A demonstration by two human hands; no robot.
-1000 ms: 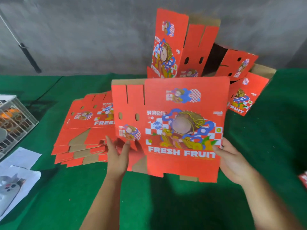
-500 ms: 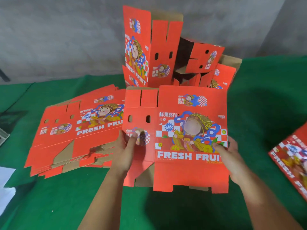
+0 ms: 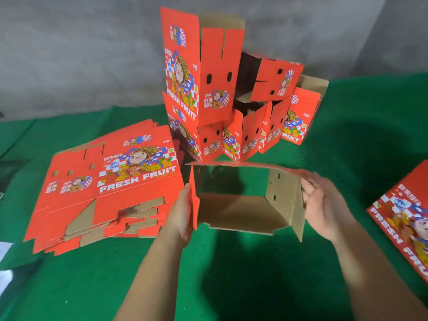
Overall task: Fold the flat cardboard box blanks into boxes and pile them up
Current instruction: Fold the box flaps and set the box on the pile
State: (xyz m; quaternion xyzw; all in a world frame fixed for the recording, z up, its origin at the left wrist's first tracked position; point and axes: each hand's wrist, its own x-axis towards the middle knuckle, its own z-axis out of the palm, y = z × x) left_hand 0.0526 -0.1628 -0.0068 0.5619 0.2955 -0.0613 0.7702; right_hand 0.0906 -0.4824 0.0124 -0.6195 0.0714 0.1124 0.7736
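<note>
Green tabletop (image 3: pixel 231 286) carries everything. Biggest item: pile of finished boxes (image 3: pixel 231 100) at the back by the wall, several done, stacked unevenly, some upright, some tipped. Next: stack of flat blanks (image 3: pixel 104 193) at left, a fair no. still unfolded, so plenty of work left; I'd judge the task roughly midway. Another red printed piece (image 3: pixel 403 216) lies at right edge, partly out of frame; can't tell if blank or box.

Current box (image 3: pixel 243 200) is held just above the tabletop in front of the pile, opened into a square tube, brown inside facing the camera, bottom flaps not yet locked. Judged step: squaring it up before closing the base.

Left hand (image 3: pixel 183 214): palm flat vs. the left red wall, fingers straight, grip open, pressing. Right hand (image 3: pixel 324 200): thumb and fingers wrapped round the right wall's edge, gripping it, wrist angled inward.
</note>
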